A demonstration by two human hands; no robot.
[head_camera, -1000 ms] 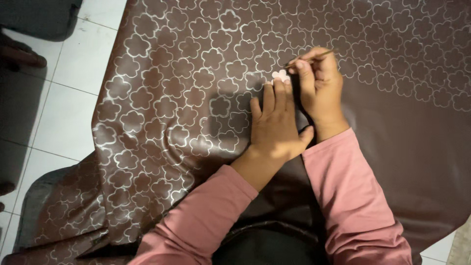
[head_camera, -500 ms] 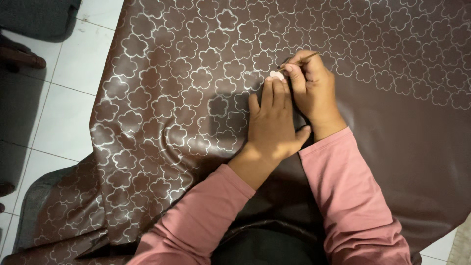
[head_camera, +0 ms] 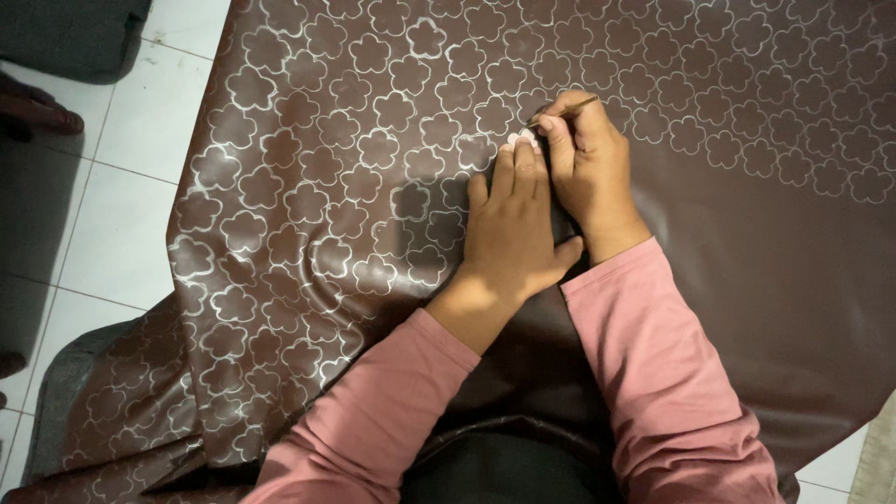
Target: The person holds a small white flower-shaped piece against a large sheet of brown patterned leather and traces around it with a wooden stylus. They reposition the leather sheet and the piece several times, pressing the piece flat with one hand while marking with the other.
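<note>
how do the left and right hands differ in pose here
The left hand lies flat on the brown cloth, fingers straight and together; the right hand is curled into a pinch. The left hand holds nothing and presses a small white piece under its fingertips; the right hand grips a thin pen-like tool. Both are bare, wear pink sleeves and meet at the same spot.

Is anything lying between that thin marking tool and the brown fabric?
Nothing visible does. The right hand holds the thin tool at the brown fabric, beside the small white template under the left hand fingertips.
</note>
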